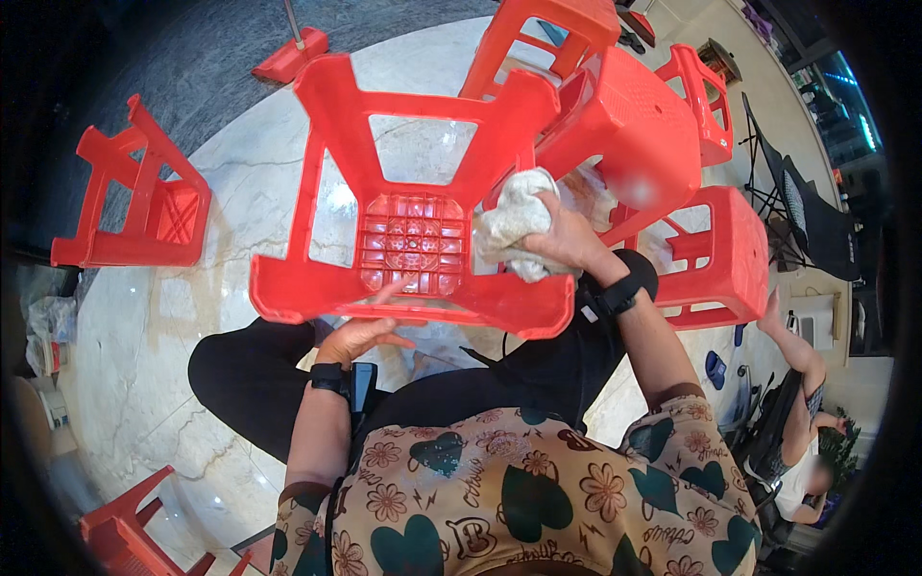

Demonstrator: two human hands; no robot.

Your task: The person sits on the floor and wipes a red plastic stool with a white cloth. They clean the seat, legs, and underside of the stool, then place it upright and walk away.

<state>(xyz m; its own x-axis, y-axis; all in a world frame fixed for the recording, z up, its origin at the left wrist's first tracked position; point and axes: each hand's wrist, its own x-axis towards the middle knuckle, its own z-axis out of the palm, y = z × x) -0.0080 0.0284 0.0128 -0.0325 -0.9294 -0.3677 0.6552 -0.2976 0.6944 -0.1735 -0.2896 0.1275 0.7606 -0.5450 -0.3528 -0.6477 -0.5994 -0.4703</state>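
A red plastic stool (pixel 415 309) lies upended in front of me, its legs toward me and the ribbed underside of its seat showing. My right hand (pixel 567 235) is closed around a crumpled whitish cloth (pixel 519 216), pressed against the stool's right-hand leg side. At the stool's near edge is my left hand (pixel 360 338), its fingers spread, one reaching up past the edge and the others below it. Part of that hand's contact with the plastic is hidden.
More red stools stand close by on the right, including a large one (pixel 639 125) and a lower one (pixel 725 259). Another stool (pixel 182 216) lies at left, with one (pixel 125 528) at lower left. A red dustpan (pixel 293 58) is at the back. A person (pixel 807 470) sits at right.
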